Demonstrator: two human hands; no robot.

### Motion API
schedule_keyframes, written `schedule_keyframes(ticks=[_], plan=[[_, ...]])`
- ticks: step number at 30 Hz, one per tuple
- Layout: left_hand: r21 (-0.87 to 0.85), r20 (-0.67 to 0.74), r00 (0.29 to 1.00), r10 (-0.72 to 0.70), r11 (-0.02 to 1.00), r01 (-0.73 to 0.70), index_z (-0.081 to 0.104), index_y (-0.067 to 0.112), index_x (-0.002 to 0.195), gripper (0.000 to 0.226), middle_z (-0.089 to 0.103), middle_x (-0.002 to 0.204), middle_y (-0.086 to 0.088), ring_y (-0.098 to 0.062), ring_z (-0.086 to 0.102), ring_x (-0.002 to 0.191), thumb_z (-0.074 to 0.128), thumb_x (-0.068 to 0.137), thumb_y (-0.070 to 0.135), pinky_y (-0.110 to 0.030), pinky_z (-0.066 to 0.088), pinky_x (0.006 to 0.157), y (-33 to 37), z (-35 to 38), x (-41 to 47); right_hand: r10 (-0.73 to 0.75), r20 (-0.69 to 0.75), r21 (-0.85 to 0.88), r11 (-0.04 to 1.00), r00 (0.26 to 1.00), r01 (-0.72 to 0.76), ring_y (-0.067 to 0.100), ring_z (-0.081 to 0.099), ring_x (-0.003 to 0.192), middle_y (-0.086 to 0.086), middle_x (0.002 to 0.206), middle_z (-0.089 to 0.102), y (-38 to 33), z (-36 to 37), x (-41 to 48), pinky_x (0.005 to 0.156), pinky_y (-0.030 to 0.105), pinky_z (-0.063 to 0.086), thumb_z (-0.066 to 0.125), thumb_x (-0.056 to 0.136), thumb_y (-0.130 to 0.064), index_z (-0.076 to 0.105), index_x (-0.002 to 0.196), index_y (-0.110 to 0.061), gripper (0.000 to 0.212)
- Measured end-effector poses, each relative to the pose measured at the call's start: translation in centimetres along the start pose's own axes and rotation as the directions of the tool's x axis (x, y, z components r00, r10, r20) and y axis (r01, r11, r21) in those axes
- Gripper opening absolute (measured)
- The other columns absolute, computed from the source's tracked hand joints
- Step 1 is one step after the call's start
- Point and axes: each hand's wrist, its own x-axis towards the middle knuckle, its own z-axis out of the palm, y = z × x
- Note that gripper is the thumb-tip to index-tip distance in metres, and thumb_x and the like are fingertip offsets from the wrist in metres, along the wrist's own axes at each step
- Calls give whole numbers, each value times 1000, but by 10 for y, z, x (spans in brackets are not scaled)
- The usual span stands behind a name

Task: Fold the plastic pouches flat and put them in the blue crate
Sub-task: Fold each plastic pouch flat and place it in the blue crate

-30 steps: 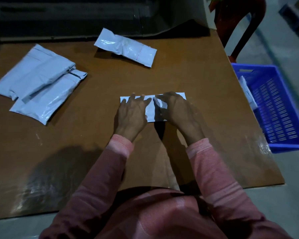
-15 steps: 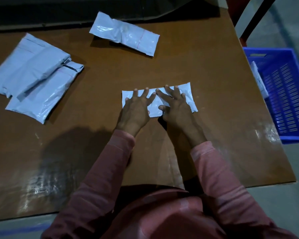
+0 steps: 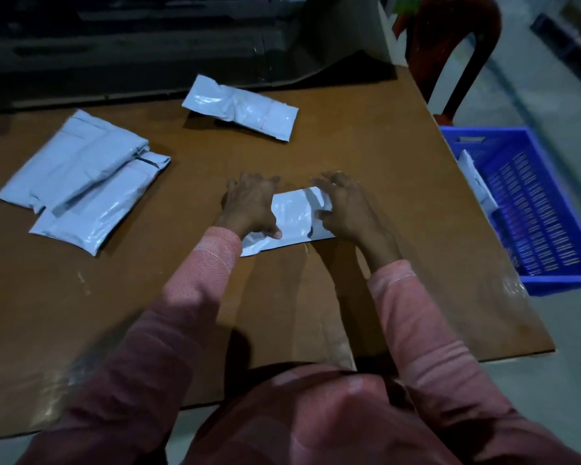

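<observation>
Left hand (image 3: 249,206) and right hand (image 3: 346,206) curl round opposite ends of a glossy white plastic pouch (image 3: 292,216), long axis crosswise on the brown surface (image 3: 366,146); blue slatted plastic crate (image 3: 564,285) sits rightward, nearest the right hand.

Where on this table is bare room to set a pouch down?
Bare table: the strip between right hand and blue crate, and the near left, this side of the stacked pouches. Crowded centre: left hand and right hand grip one pouch.
</observation>
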Motion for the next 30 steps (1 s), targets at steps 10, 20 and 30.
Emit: schedule_keyframes(ticks=[10,20,30], plan=[[-143,-32,993,115,983,-119,67,16,93,48,66,93,3,-22,59,93,97,55,20,-38,42,81,0,-38,-2,63,46,109,992,997,-68,22,67,91,1,103,74,20,-47,-1,74,40,57,83,76,-32,75,104,-27,30],[-36,-205,943,264,960,-277,72,12,85,20,68,79,-6,-25,59,79,87,75,20,-36,44,68,32,-79,-7,37,-204,81,996,978,-21,19,60,75,-4,78,67,19,-72,-35,65,39,51,79,78,-45,70,91,-28,23],[324,-461,695,551,834,-447,75,25,109,20,71,104,0,-24,55,105,72,90,18,-42,36,99,127,-104,7,220,-573,19,967,790,-255,30,67,90,2,84,73,54,-117,-106,75,41,49,70,78,-27,76,89,-24,12]])
